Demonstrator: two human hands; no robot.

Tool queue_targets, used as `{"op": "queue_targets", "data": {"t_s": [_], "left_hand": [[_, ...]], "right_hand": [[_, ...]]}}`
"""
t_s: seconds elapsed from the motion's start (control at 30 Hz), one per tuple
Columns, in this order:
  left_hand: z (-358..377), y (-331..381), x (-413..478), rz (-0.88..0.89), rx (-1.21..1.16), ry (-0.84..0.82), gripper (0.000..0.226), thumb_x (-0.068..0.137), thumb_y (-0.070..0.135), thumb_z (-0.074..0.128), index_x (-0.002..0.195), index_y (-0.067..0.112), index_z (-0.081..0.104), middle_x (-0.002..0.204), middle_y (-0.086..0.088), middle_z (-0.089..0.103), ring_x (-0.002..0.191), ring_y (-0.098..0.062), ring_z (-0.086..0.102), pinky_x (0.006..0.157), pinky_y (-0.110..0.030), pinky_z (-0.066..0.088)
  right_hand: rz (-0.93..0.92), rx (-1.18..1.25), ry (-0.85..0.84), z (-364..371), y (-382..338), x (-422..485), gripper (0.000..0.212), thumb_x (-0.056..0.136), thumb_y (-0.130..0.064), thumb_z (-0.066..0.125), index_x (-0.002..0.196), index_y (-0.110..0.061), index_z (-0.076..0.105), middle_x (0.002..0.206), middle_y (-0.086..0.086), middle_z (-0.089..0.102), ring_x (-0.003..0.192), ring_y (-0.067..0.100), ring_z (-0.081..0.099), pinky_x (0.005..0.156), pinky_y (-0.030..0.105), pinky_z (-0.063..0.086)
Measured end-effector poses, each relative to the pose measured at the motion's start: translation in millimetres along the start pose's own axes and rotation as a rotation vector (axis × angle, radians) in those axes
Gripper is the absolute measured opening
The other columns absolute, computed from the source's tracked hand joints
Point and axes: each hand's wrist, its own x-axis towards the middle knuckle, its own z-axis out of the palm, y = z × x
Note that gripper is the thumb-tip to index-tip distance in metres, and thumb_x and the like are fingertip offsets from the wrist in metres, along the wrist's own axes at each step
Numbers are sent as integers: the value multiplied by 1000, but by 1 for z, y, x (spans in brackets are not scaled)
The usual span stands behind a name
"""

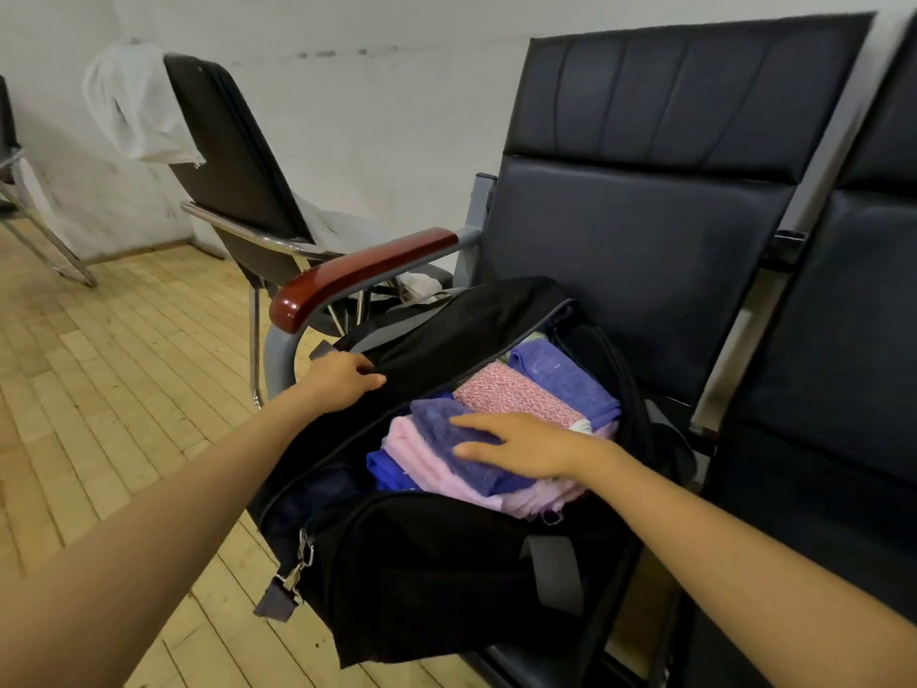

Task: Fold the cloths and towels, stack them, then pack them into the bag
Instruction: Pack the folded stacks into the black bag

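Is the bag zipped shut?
No, the bag gapes open, folded cloths showing inside with the right hand resting on them.

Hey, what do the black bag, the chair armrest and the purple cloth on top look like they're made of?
The black bag looks like woven synthetic fabric: matte, sagging in soft folds. The armrest is probably varnished wood, or plastic made to look so: reddish-brown with a glossy highlight. The purple cloth is likely terry or microfibre: its surface looks fuzzy and napped.
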Motion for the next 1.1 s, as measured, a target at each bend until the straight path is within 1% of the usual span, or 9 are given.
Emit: {"op": "queue_targets", "data": {"t_s": [0.13, 0.27, 0.37, 0.47, 0.6, 0.77, 0.83, 0.93, 1.1], "left_hand": [[2, 52, -27, 214, -30, 228, 41, 89, 31, 64, 126, 14, 58, 126, -15, 52, 117, -29, 49, 101, -36, 39], [22, 118, -65, 401, -272, -108, 19, 90, 17, 64, 104, 6, 70, 103, -9, 70, 92, -17, 62, 84, -28, 48], [55, 143, -79, 370, -261, -290, 14, 91, 9, 58, 90, 0, 68, 85, -14, 65, 76, -19, 56, 75, -29, 48], [83, 158, -92, 334, -109, -506, 23, 91, 7, 53, 104, -5, 69, 83, -21, 67, 60, -16, 58, 59, -21, 46], [113, 170, -104, 232, 91, -551, 33, 98, 20, 48, 123, 3, 61, 125, -16, 61, 114, -29, 57, 88, -28, 45], [122, 184, -110, 144, 47, -611, 52, 103, 34, 37, 139, -3, 39, 144, -17, 41, 129, -30, 43, 96, -29, 37], [124, 185, -112, 101, -29, -592, 53, 101, 35, 43, 139, -1, 39, 142, -16, 43, 124, -28, 46, 94, -30, 39], [128, 185, -104, 18, -309, -574, 38, 90, 17, 63, 122, -1, 54, 114, -16, 58, 90, -24, 56, 82, -34, 48], [117, 197, -108, 116, -960, -459, 25, 82, 0, 67, 106, 7, 69, 85, -9, 68, 76, -20, 63, 78, -30, 52]], "right_hand": [[96, 66, 203, -17, 21, -41, 47, 96, -34, 54, 140, -19, 45, 142, -2, 48, 130, 15, 45, 103, 19, 31], [236, -39, 241, -20, 53, -74, 26, 96, -13, 47, 118, -11, 62, 123, 6, 63, 112, 22, 57, 93, 27, 41], [317, -252, 86, -9, 76, -92, 32, 88, -6, 43, 111, -14, 64, 116, 12, 63, 106, 29, 57, 93, 38, 46], [286, -518, -20, 1, 88, -99, 36, 89, -14, 44, 121, -18, 60, 121, 14, 60, 111, 31, 53, 96, 38, 43], [211, -725, 23, -5, 90, -103, 31, 98, -25, 36, 116, -19, 61, 121, 6, 62, 111, 27, 54, 94, 35, 35], [197, -819, 33, 1, 93, -109, 34, 103, -31, 30, 123, -23, 56, 122, 1, 53, 115, 21, 43, 101, 35, 23], [168, -816, 112, 3, 91, -111, 36, 104, -32, 28, 118, -23, 60, 116, 0, 55, 112, 21, 45, 100, 35, 23], [-9, -808, 430, 0, 93, -114, 38, 101, -29, 31, 96, -19, 68, 95, 0, 64, 95, 23, 56, 89, 35, 28], [114, -454, 525, -14, 95, -121, 26, 99, -19, 40, 117, -15, 58, 115, 2, 60, 108, 21, 52, 97, 33, 33]]}}
